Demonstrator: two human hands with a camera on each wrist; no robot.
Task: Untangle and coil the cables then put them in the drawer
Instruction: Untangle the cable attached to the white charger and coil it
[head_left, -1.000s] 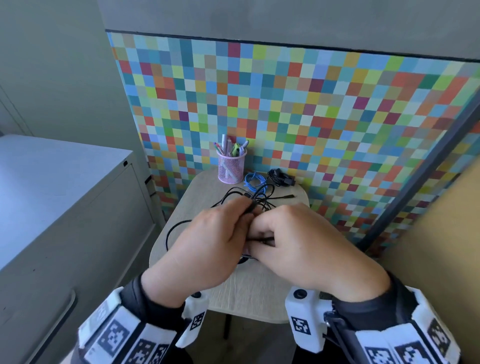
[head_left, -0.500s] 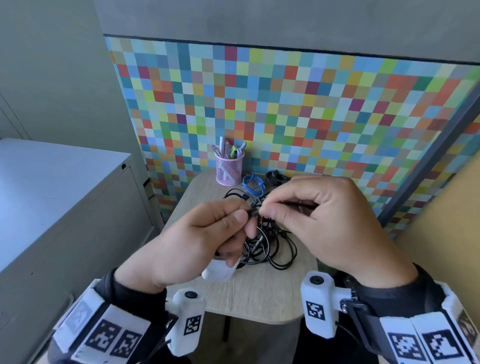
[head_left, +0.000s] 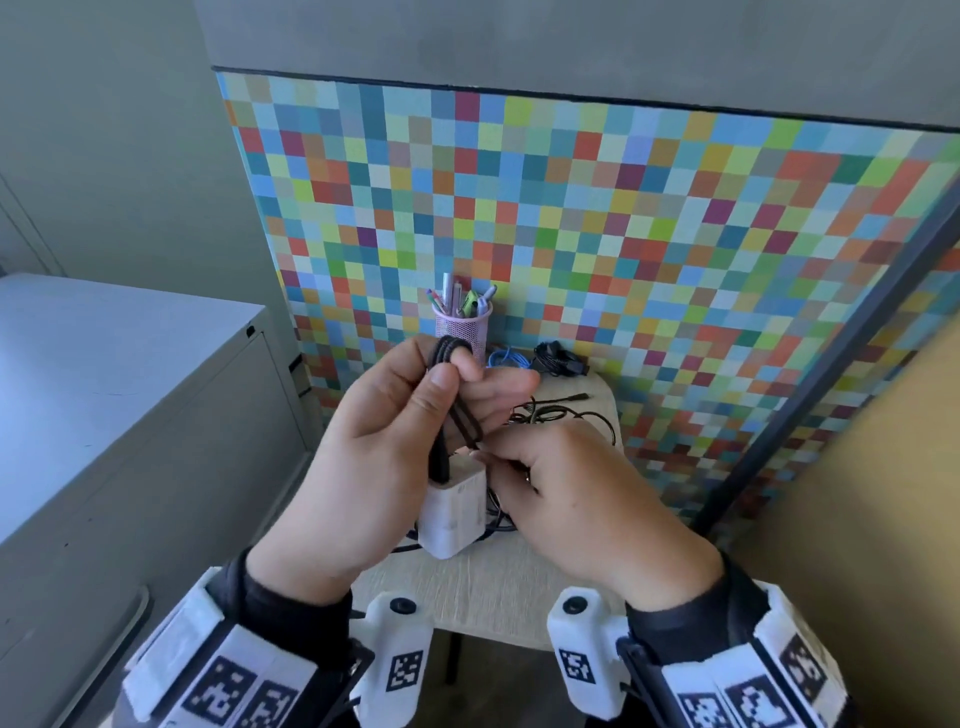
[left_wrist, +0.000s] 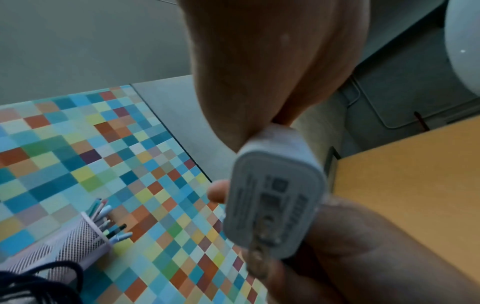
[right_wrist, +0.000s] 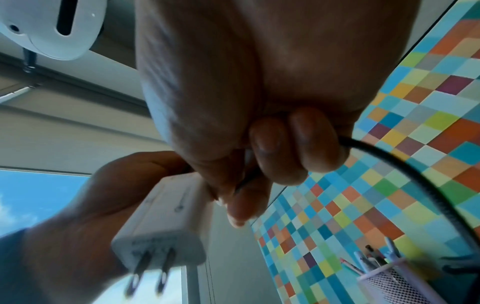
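Several turns of braided black cable (head_left: 453, 400) already looped over the left hand's (head_left: 379, 447) index finger, pinned there by the thumb, with the boxy white plastic wall charger (head_left: 453, 506) hanging just below those curled fingers. Right hand (head_left: 576, 493) closed on the same cable's free run, fingertips (right_wrist: 283, 144) curled round it just beside the charger's top, thumb side hidden. Coiling step in hand, judged part done: slack trails from the right fingers to the loose black tangle (head_left: 561, 413) lying beyond them on the pale wooden tabletop (head_left: 488, 587). Next move likely calls for feeding more slack up and over the left fingers, keeping loops even, without dragging the tangle along. No open drawer visible.
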